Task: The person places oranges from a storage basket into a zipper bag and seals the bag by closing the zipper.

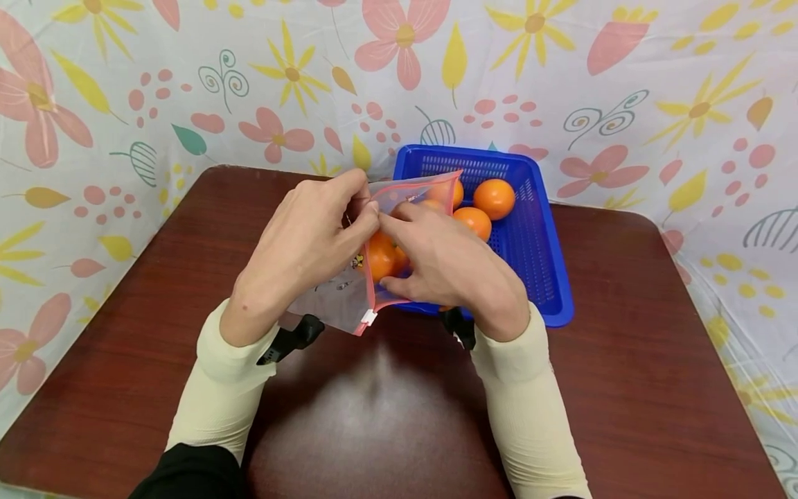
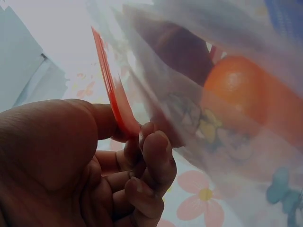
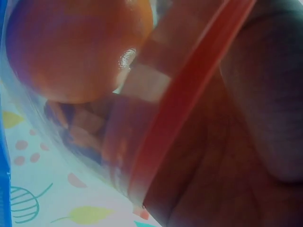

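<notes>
**Inspector A:** Head view?

**Inspector B:** Both hands hold a clear zip bag above the tabletop, just in front of a blue basket with oranges in it. The left hand pinches the bag's red seal strip; the right hand grips the bag's other side. An orange in the bag shows between them.

**Inspector A:** Left wrist view?

**Inspector B:** Thumb and curled fingers pinch the strip; the orange sits inside the film.

**Inspector A:** Right wrist view?

**Inspector B:** Strip lies against the palm; orange close. Finger grip blurred, cannot tell here.
</notes>
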`<state>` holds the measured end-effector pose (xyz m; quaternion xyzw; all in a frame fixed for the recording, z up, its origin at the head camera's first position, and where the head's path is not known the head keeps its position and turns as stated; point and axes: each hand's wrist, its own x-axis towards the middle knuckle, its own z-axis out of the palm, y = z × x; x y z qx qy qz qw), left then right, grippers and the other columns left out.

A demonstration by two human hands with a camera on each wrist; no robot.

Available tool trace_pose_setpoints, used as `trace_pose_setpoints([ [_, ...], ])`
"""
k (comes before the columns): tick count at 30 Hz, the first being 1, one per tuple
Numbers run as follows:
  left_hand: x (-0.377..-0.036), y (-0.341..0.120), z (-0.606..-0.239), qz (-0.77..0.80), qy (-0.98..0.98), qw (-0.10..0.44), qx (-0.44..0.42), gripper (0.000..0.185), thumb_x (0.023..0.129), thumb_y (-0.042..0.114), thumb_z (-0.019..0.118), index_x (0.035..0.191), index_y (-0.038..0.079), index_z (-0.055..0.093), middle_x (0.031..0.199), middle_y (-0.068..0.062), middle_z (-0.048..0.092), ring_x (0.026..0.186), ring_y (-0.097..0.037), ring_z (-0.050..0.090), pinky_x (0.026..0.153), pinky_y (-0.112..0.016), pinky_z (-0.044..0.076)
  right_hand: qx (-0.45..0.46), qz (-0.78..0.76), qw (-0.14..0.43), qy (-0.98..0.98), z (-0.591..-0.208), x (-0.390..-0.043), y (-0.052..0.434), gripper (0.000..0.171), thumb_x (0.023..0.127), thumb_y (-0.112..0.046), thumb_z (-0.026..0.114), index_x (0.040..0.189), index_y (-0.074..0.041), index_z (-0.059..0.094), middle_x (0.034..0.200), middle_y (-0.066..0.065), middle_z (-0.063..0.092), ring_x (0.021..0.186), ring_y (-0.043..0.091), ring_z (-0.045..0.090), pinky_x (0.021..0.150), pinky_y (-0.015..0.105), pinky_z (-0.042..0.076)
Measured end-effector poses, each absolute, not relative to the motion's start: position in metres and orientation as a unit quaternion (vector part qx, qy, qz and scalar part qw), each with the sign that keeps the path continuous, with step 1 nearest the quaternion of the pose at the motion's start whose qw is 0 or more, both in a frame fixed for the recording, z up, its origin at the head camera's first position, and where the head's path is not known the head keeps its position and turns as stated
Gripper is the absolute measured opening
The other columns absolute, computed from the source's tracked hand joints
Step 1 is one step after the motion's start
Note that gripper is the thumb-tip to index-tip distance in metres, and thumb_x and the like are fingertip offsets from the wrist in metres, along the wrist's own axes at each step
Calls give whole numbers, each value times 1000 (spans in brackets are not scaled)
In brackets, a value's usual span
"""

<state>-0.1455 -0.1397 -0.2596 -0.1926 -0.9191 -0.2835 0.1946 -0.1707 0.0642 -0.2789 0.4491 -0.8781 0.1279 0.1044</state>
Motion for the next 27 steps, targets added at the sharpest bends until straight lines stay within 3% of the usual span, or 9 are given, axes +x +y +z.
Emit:
trace_pose_setpoints([
  [17,-144,-139,-258,-289,-916,200,-192,17,95,15,55,79,19,54,62,5,53,54,-13,48,53,-33,36,457,135,81,-876,-284,-176,58,43,79,-15,82,118,-8,65,89,4,58,85,25,60,79,38,48],
  [27,-143,-139,-258,-289,-916,201,-191,17,95,15,55,79,20,55,62,6,54,54,-13,48,53,-33,36,452,133,71,-879,-283,-177,55,46,81,-18,84,121,-9,65,93,4,60,85,24,60,79,36,49],
])
